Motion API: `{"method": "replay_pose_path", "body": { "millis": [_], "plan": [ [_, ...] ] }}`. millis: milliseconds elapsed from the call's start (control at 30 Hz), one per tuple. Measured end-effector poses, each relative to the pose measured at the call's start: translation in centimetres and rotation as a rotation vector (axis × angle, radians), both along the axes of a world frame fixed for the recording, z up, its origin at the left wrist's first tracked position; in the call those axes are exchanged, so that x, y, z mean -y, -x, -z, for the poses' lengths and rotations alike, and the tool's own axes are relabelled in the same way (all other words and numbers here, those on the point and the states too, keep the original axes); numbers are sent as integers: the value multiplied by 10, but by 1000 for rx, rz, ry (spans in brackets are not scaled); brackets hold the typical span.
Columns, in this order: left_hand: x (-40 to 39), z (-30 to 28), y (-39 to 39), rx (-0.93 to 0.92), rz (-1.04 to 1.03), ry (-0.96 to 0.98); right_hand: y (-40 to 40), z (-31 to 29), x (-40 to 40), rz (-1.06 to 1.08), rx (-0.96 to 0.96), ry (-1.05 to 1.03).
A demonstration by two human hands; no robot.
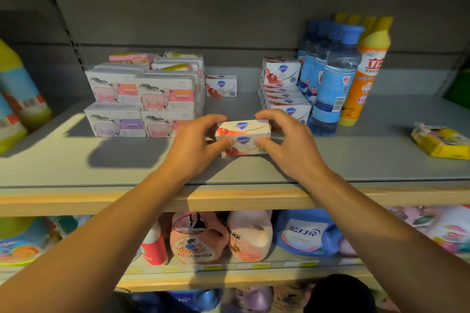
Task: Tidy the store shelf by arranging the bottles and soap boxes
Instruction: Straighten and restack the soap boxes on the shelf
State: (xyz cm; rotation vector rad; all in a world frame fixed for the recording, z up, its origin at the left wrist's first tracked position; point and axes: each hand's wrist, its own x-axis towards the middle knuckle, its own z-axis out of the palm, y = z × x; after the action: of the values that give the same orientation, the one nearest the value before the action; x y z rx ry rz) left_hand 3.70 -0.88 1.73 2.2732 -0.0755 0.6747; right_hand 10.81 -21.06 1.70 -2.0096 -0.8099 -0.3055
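Observation:
Two white soap boxes (243,137) with red and blue logos sit stacked on the grey shelf (356,160), near its front. My left hand (195,140) grips their left end between fingers and thumb, and my right hand (287,140) grips their right end. A single matching soap box (221,85) stands further back. A pile of the same boxes (282,89) rests to the right. Beside that pile stand blue bottles (330,79) in a row and orange bottles (366,71) with yellow caps.
Stacked sheep-print soap packs (142,99) fill the left of the shelf. Yellow and blue bottles (17,94) stand at the far left. A yellow packet (440,142) lies at the right. Detergent jugs (201,239) crowd the lower shelf behind a wooden rail (229,199).

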Motion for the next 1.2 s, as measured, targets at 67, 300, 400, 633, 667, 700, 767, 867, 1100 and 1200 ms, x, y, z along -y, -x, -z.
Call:
{"method": "replay_pose_path", "body": {
  "millis": [67, 300, 400, 633, 667, 700, 767, 867, 1100, 1200],
  "plan": [
    [10, -5, -10, 16, -14, -25, -6, -2, 10, 42, 24, 27],
    [19, -21, -40, 60, -133, 8, -40, 8, 65, 268, -44, 464],
    [20, -28, -56, 79, -170, 73, -45, 15, 72, 273, -71, 626],
    [32, -51, -117, 120, -247, 7, -45, 19, 69, 263, -25, 687],
    [34, -54, -127, 134, -227, 1, -45, 19, 69, 263, -21, 689],
    [37, -56, -138, 139, -203, 2, -45, 19, 69, 265, -14, 692],
    [42, -60, -159, 133, -170, 6, -46, 20, 69, 269, -3, 695],
    [52, -64, -193, 101, -188, -71, -46, 21, 69, 267, 0, 685],
    [67, -52, -245, 29, -285, -382, -48, 24, 69, 261, 1, 674],
    [66, -45, -254, 62, -340, -453, -48, 24, 68, 261, 6, 669]
  ]
}}
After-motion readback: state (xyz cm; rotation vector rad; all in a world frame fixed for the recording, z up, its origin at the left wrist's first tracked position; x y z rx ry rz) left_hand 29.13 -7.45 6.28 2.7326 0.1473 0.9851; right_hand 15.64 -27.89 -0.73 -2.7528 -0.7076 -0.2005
